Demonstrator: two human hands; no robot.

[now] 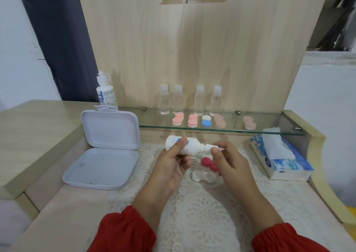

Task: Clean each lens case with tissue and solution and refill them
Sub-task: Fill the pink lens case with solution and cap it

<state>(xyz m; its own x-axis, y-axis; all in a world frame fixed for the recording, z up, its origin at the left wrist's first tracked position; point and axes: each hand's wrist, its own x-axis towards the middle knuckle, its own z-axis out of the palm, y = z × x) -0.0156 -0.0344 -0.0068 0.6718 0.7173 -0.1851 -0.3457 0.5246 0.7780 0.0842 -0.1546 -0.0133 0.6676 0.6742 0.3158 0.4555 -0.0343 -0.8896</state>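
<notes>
The white plastic solution bottle (105,93) standing upright at the back left of the table carries a label with blue lettering; only the fragments "M" and "YE" can be read, one above the other, and the fine print beside them is blurred. The white bottle (189,148) held sideways has a blue mark and small print, too blurred to read. The blue-and-white tissue pack (285,164) bears a small round emblem, illegible.

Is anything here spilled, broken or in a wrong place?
No spill or damage shows. Only the strip of brown tape on the wooden back panel looks odd: it is torn in the middle. The open lens case and red caps fit the cleaning.
</notes>
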